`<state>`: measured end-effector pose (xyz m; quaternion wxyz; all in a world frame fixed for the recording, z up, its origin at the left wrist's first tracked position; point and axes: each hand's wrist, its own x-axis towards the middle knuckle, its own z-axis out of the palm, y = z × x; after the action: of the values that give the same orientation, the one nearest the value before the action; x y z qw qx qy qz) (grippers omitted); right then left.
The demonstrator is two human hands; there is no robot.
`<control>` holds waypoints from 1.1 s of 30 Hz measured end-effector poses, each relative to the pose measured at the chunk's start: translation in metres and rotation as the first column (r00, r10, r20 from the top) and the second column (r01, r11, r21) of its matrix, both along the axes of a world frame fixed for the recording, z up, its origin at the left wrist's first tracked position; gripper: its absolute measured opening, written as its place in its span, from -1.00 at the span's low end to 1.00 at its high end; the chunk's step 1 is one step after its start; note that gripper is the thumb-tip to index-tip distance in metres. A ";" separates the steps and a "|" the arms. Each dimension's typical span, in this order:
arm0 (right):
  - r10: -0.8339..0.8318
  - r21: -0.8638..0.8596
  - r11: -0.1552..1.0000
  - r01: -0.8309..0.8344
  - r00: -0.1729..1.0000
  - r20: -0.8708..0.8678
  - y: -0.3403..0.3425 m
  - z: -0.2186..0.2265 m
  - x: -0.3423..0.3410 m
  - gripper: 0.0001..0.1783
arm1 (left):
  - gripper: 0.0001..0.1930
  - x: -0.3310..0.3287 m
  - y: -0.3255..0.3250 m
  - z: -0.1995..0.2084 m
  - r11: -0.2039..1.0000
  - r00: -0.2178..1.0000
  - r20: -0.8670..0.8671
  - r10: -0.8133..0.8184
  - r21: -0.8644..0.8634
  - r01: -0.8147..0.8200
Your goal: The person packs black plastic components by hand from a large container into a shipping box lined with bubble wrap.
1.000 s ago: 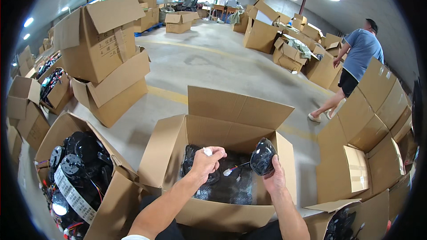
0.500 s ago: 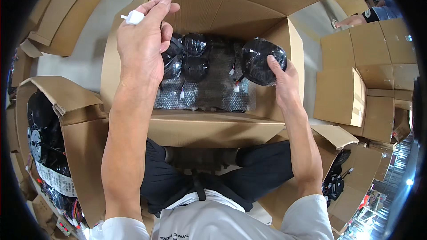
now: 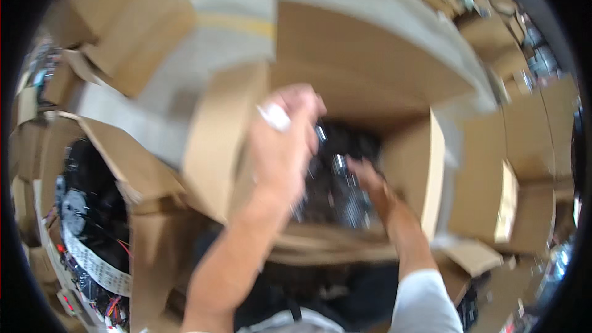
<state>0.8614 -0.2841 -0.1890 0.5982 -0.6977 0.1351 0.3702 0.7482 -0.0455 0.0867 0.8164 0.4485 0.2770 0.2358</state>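
My left hand [image 3: 280,132] is raised over the left side of an open cardboard box [image 3: 435,169], fingers curled. A small white plastic piece [image 3: 274,117] shows at its outer side; blur hides its exact kind. Lower and to the right, my right hand [image 3: 369,177] reaches into the box. Its fingers are beside a glossy black wrapped part [image 3: 341,165], smeared by motion, so whether they grip it does not show. More dark plastic-wrapped parts and bubble wrap [image 3: 351,209] lie on the box's bottom, partly behind my hands.
At the left stands an open carton [image 3: 154,253] with black round parts [image 3: 92,191] and coloured wires [image 3: 114,308]. Tall cartons [image 3: 478,172] stand at the right. The box's far flap [image 3: 364,55] is folded up. Beyond lies grey floor with a yellow line [image 3: 237,23].
The view has shifted and blurred. My right hand has lowered into the box from its right side, where it held a round black wrapped part. My left hand stays raised and curled.
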 end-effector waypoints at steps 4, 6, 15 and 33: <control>0.133 -0.379 0.909 -0.173 0.983 -0.130 -0.036 -0.113 -0.001 -0.30 | -0.83 0.003 0.003 -0.013 0.999 0.999 -0.029 -0.036 -0.042 0.035; 0.108 -0.483 0.872 0.082 0.930 0.352 -0.122 -0.166 0.023 -0.26 | -0.82 0.017 -0.012 0.002 0.983 0.988 0.083 -0.128 -0.120 0.137; 0.364 -0.356 0.896 -0.263 0.896 0.254 -0.025 -0.024 0.011 -0.41 | -0.79 0.011 -0.017 -0.008 0.995 0.995 0.096 -0.033 -0.093 0.042; 0.261 0.821 0.550 -0.152 0.965 0.005 -0.024 0.255 -0.140 -0.31 | -0.67 -0.057 -0.109 0.011 0.688 0.615 0.510 -0.602 -0.061 0.723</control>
<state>0.7210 -0.3078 0.0657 0.7946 -0.3320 -0.0983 0.4987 0.6908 -0.1545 0.0978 0.9367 0.3400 -0.0792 -0.0270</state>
